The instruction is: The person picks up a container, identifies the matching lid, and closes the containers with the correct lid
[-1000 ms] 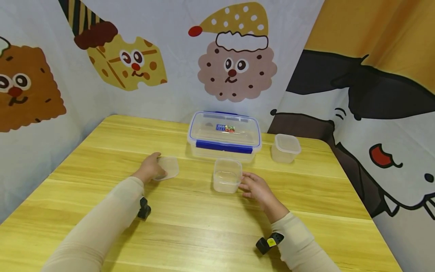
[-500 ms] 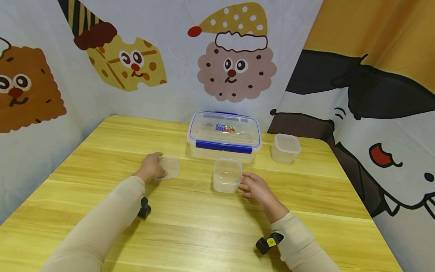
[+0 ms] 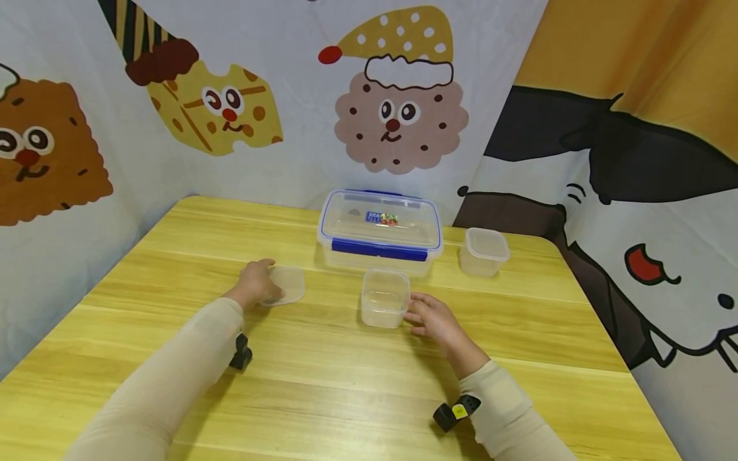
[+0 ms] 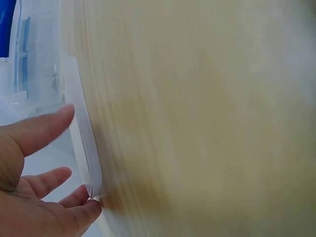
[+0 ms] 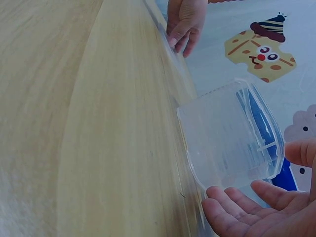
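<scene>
A translucent flat lid (image 3: 288, 285) lies on the wooden table left of the middle. My left hand (image 3: 254, 283) rests at its left edge, thumb over the lid and relaxed fingers (image 4: 49, 182) beside its rim. A clear lidless square container (image 3: 385, 306) stands upright near the table's middle. Against its right side rests my right hand (image 3: 435, 322); in the right wrist view the thumb (image 5: 299, 151) is by the rim and loosely extended fingers (image 5: 237, 205) touch the lower wall. Neither hand lifts anything.
Behind the container stands a large clear box (image 3: 380, 224) with a blue-edged lid and blue latch. A small lidded container (image 3: 484, 251) sits to its right, near the table's back edge. Printed cloth (image 3: 230, 173) hangs behind the wooden table (image 3: 323, 397).
</scene>
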Available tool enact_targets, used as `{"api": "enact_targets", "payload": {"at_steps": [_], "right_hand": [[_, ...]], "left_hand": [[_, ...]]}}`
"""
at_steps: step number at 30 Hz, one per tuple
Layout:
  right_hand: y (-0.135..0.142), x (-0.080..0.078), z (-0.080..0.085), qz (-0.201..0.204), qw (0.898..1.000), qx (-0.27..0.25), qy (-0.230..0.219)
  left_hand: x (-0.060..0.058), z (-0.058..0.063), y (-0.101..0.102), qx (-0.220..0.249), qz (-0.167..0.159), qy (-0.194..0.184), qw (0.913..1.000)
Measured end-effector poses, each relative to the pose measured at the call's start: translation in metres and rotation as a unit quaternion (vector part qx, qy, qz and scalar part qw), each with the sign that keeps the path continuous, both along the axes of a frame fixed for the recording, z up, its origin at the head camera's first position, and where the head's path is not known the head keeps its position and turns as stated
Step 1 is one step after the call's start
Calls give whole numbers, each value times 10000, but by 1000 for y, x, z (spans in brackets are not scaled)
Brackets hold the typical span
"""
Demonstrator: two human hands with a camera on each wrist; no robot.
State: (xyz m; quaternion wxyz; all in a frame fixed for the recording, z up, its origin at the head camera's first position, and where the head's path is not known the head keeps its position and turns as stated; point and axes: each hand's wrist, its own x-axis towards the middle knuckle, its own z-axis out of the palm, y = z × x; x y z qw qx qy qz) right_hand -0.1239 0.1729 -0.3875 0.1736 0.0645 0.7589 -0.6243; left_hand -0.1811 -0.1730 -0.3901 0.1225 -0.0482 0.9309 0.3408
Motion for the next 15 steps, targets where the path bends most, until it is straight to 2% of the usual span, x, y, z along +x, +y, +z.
{"api": "enact_targets", "payload": {"at_steps": [7, 14, 15], "right_hand": [[-1, 0, 0, -28, 10000, -3, -10], [0, -1, -2, -4, 10000, -25, 47], [-1, 1, 2, 21, 10000, -29, 48]], "left_hand": [[5, 4, 1, -83, -200, -73, 9997], [6, 0, 0, 44, -187, -44, 9998], [6, -1, 0, 69, -189, -36, 9998]]}}
